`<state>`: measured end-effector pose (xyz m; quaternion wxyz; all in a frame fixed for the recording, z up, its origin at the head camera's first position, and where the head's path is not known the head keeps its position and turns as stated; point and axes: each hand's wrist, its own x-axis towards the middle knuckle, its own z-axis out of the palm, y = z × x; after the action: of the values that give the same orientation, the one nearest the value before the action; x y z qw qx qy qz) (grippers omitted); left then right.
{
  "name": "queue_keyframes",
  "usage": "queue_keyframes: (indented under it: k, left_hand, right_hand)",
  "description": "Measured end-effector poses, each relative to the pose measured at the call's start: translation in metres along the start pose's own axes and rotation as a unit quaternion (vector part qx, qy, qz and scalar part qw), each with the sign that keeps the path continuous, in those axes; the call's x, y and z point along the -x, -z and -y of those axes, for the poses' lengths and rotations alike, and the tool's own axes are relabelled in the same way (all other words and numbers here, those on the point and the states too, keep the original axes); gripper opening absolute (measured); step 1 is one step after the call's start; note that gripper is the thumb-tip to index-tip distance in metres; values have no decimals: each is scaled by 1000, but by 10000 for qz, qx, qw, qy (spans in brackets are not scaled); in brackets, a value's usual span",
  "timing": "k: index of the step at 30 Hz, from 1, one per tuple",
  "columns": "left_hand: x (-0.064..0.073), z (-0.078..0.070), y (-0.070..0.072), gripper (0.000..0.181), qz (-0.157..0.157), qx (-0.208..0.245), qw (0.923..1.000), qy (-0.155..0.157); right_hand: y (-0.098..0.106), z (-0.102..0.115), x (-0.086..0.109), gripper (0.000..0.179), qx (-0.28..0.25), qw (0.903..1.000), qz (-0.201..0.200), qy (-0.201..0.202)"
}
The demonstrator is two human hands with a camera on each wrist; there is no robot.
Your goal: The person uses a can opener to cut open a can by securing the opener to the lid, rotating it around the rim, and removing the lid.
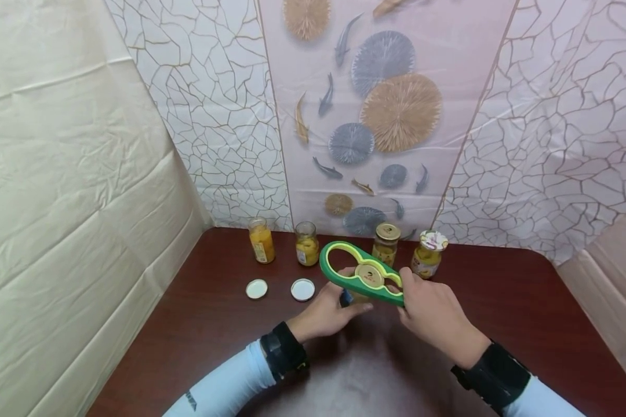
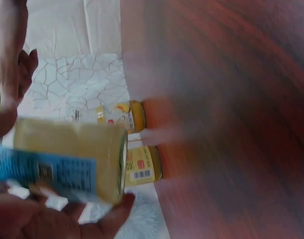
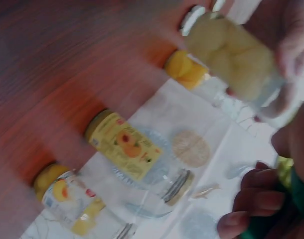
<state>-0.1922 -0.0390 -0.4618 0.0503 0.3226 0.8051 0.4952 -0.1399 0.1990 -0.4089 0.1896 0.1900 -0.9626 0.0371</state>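
Note:
My left hand point(image 1: 323, 311) grips a glass jar point(image 2: 77, 139) of pale fruit with a blue label point(image 2: 67, 172), holding it off the table. In the head view its gold lid point(image 1: 370, 276) shows through the middle opening of a green jar opener point(image 1: 335, 279) with a yellow-green inner edge. Fingers of my right hand point(image 1: 438, 315) are curled round the opener's right end. Whether the opener's edge bites on the lid cannot be told. Most of the jar is hidden in the head view by the opener and the left hand.
Two lidless jars of yellow fruit, one on the left point(image 1: 262, 243) and another point(image 1: 306, 246) beside it, stand at the back. Two lids point(image 1: 257, 289) point(image 1: 302, 289) lie before them. Behind the opener stand a gold-lidded jar point(image 1: 387, 234) and a white-lidded jar point(image 1: 429, 255).

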Motion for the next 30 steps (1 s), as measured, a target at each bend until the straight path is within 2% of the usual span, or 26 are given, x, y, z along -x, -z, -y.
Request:
queue_keyframes:
  k: [2,5,9,12,15,21,26,30]
  left_hand:
    - [0,-1,5,66,298,126,9995,-72]
    - [-4,-1,14,64,1009,552,9933,-91]
    - [-11,3,23,64,1954,971,9759,-68]
    - [-17,7,25,64,2382,957,9660,-304]
    - [-19,12,23,65,2627,1048,9580,-469]
    - [-22,14,22,66,2833,1293,9496,-365]
    - [-22,16,24,66,2690,1249,9544,-351]
    - [-22,19,21,69,2580,1203,9586,-98]
  right_hand:
    - [1,-3,1,46,-4,9999,-46,110]
    - [5,-12,0,43,-55,9992,-44,405]
    - [9,-28,-8,39,-84,9944,10,1056]
    - [8,-40,-17,40,-174,9887,105,1486]
    - [6,-47,-23,40,-374,9845,271,1692]
    - [2,-52,-24,35,-583,9828,356,1715]
    - [-2,-53,-25,36,-524,9844,249,1663]
    - [-6,-56,-24,36,-452,9863,273,1560]
